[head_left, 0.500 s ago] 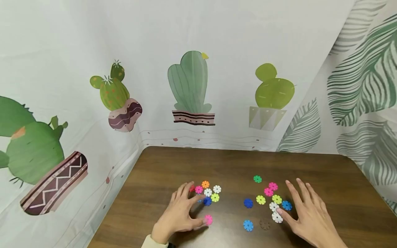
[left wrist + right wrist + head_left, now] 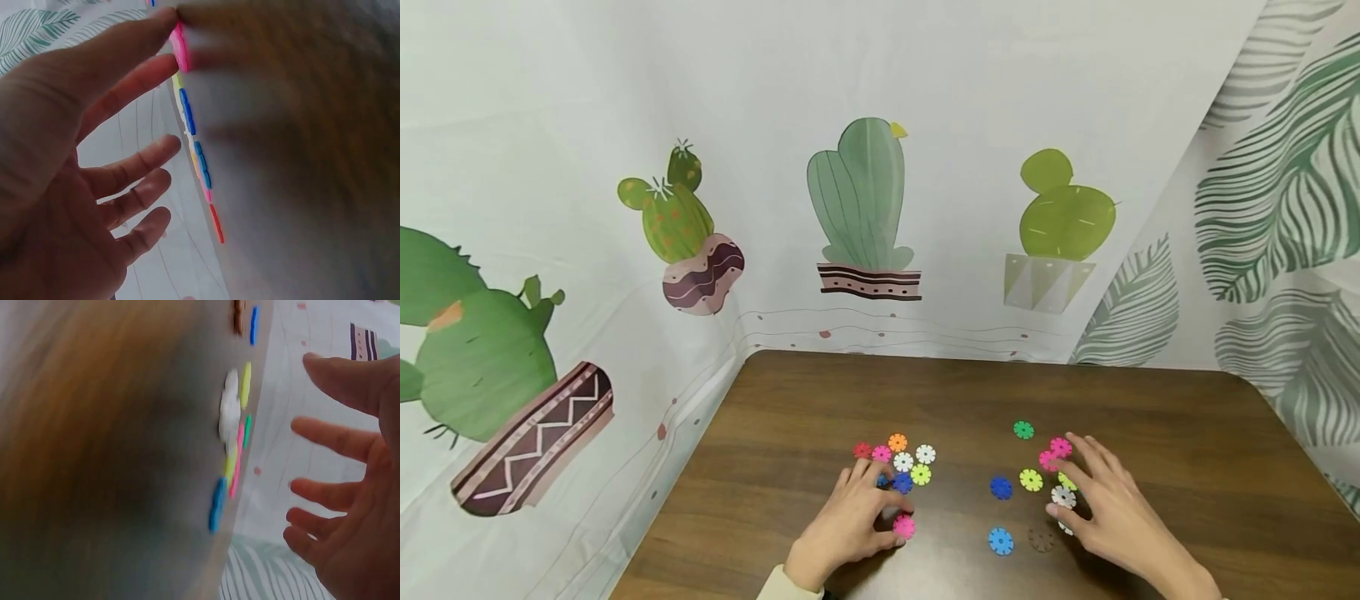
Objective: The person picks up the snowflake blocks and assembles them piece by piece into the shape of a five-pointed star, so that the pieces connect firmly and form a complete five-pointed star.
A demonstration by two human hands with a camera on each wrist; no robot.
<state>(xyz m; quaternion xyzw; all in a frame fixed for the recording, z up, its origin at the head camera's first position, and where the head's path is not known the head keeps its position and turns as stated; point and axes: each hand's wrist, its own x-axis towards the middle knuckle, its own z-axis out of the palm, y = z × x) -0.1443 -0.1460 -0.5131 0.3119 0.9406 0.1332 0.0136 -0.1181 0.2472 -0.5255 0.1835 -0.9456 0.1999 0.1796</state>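
The left hand (image 2: 850,521) is to the left of the green disc (image 2: 1023,430) and on its near side. Its fingers are relaxed and not clenched; thumb and index finger stand apart around the single pink disc (image 2: 904,527), which lies on the table (image 2: 955,392), also left of the green disc and nearer. I cannot tell whether the index fingertip touches it. The dark blue disc (image 2: 902,482) and the yellow disc (image 2: 921,474) lie close beyond this hand, left of the green disc.

The right hand (image 2: 1108,508) is released, with fingers spread, to the right of the green disc and on its near side. It is over the white discs (image 2: 1063,497), which it partly hides. The brown disc (image 2: 1041,540) lies nearer than the green disc, slightly to its right
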